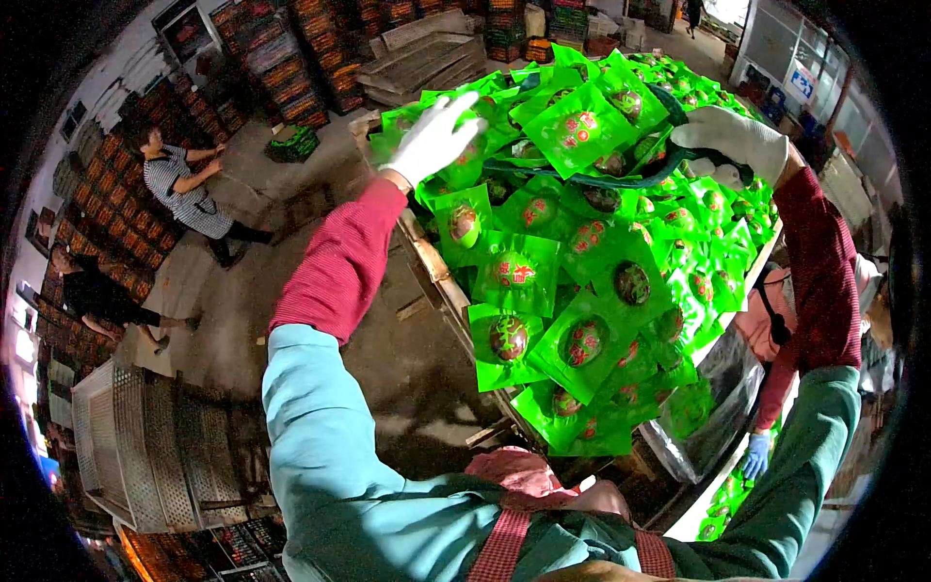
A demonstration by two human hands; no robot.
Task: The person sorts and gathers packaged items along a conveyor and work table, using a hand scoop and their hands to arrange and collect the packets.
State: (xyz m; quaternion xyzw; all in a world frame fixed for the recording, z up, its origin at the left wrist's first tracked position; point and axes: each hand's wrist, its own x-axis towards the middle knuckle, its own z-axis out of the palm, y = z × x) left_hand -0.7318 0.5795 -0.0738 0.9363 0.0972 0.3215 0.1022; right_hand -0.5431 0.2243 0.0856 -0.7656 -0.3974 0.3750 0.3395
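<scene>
A large heap of green packets with dark round items inside fills a wooden-edged bin. My left hand, in a white glove, is over the heap's far left part, fingers spread, with nothing visibly held. On the right, my gloved right hand has its fingers curled round the dark green rim of a basket. The basket lies tilted on the heap, with packets in and around it. Its far side is partly hidden by packets.
Two people are at the left, near stacked crates. A co-worker's blue-gloved hand is at the lower right beside more green packets. Wooden boards lie behind the bin; a perforated metal structure stands lower left.
</scene>
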